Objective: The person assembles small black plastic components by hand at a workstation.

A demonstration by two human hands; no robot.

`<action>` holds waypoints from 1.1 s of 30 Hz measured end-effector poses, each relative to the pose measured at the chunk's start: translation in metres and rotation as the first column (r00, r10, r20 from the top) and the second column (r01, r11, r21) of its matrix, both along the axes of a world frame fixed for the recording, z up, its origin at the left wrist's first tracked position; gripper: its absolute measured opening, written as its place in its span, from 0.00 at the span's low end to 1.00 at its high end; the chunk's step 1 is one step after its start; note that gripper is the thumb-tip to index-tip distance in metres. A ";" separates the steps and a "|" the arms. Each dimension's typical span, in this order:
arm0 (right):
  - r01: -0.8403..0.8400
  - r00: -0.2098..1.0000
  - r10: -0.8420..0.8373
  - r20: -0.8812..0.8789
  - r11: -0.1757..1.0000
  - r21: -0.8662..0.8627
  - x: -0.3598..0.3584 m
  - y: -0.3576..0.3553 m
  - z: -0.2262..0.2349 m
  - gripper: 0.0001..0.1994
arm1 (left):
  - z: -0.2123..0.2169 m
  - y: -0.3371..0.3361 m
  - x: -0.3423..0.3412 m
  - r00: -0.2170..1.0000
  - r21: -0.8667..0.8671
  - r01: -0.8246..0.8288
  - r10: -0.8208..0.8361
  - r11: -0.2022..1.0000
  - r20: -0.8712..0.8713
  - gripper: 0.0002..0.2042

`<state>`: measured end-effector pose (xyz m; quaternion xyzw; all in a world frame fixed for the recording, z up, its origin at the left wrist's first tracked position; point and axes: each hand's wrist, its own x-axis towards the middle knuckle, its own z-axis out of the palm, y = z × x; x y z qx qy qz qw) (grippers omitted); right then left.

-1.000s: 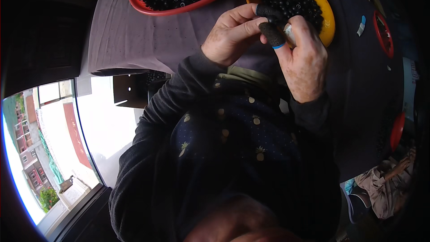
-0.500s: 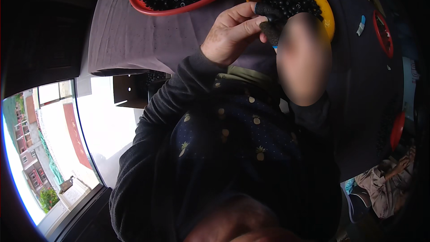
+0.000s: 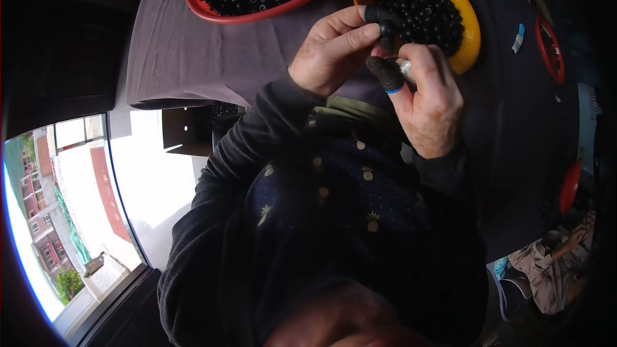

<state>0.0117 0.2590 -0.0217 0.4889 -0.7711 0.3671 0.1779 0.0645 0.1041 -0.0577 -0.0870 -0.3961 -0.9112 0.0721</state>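
Observation:
My left hand (image 3: 334,48) is closed in a pinch beside the yellow dish. Its forefinger wears a dark finger cot, and between thumb and fingers is a small round black piece (image 3: 386,28). Close by, to the right and nearer me, my right hand (image 3: 432,106) has its fingers curled, with a dark cot (image 3: 385,74) edged in blue on the thumb. A small whitish thing (image 3: 405,69) shows between that thumb and the fingers; its kind cannot be made out. Just beyond both hands, the yellow dish (image 3: 472,45) holds a heap of round black pieces (image 3: 427,9).
A red tray (image 3: 244,19) with many black ring-like pieces stands at the far left of the cloth-covered table (image 3: 186,58). On the right lie a small blue-and-white item (image 3: 518,38) and a red-rimmed dish (image 3: 550,51). Another person's arm (image 3: 572,239) shows at lower right.
My right hand has come down and back from over the yellow dish, and its blur has gone. The left hand has barely moved; the black piece in it now shows.

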 end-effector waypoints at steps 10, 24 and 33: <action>-0.127 0.992 0.120 -0.048 0.970 -0.206 0.001 -0.003 -0.007 0.21 | -0.001 0.004 -0.003 0.998 0.169 0.032 -0.041 0.985 0.049 0.11; -0.054 0.994 0.062 0.085 0.994 -0.095 0.005 -0.003 -0.019 0.26 | -0.003 0.006 -0.001 0.996 0.168 0.022 -0.035 0.986 0.078 0.08; -0.150 0.979 0.179 0.096 0.955 -0.258 0.003 0.003 -0.027 0.19 | -0.030 -0.017 -0.020 0.985 0.178 0.169 -0.162 0.969 -0.053 0.13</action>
